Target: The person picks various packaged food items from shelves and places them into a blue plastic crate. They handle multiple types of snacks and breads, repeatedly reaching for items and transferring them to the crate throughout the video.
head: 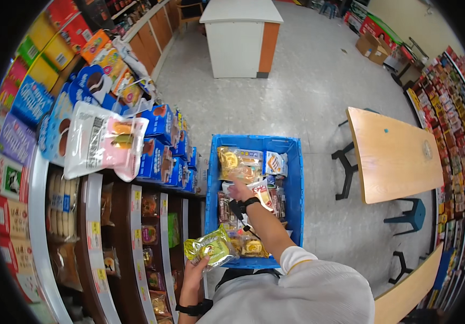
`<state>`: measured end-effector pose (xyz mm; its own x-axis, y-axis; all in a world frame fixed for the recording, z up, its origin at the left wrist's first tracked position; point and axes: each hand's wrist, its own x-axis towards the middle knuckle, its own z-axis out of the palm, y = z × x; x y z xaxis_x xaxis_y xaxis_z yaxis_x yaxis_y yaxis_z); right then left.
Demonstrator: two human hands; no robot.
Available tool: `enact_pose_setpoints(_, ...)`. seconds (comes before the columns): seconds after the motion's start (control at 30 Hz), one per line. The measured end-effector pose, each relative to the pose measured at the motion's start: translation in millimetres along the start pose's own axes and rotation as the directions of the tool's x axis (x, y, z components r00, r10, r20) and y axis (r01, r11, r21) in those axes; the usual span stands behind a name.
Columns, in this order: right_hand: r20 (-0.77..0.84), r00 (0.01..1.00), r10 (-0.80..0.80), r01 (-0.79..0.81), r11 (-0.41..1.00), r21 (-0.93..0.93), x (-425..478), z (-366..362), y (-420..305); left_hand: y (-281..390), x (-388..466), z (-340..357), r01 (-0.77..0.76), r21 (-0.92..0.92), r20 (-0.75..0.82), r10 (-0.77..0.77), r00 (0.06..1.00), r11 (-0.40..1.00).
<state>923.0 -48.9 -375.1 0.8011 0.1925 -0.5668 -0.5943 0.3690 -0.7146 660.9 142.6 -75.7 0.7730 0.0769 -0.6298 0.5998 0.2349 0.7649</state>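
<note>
My left hand (196,271) grips a clear-and-green packaged snack (216,248) at its lower edge, near the crate's front left corner. The wrist wears a black strap. My right hand (238,189) reaches into a blue plastic crate (301,202); it is blurred and lies over the packs, so its grip is unclear. Around it are a yellow bread pack (229,158), a white pack with a cake picture (276,163) and a white-and-red pack (262,194). Dark brown packs (225,206) fill the crate's middle left, and yellow-wrapped packs (254,247) lie at its near end.
Shelves (94,239) of packaged bread stand at left, with blue boxes (155,158) and a white-pink bag (105,139) on top. At right are a wooden table (394,158), a teal stool (410,214) and a stocked rack (451,121). A white counter (234,48) stands ahead.
</note>
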Motion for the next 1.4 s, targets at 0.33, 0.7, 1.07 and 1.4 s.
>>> enact_pose_setpoints(0.33,0.566,0.792,0.230,-0.492,0.789,0.368,-227.2,24.2,-45.1,4.7,61.5,12.4,-0.034,-0.081,0.059,0.039,0.998,0.996)
enact_pose_setpoints(0.7,-0.067,0.990,0.123,-0.083,0.902,0.424,-202.3,-39.9,-50.0,17.3,58.6,57.4,-0.143,0.103,0.215,0.119,0.969,0.984)
enact_pose_setpoints(1.07,-0.144,0.988,-0.054,0.137,0.735,0.664,-45.5,-44.0,-61.8,12.2,54.7,12.5,-0.032,0.211,0.068,0.018,0.998,0.977)
enact_pose_setpoints(1.4,-0.178,0.983,0.044,-0.026,0.995,0.098,-46.4,-44.0,11.2,5.6,10.9,30.6,-0.071,0.164,0.086,0.058,0.995,0.984)
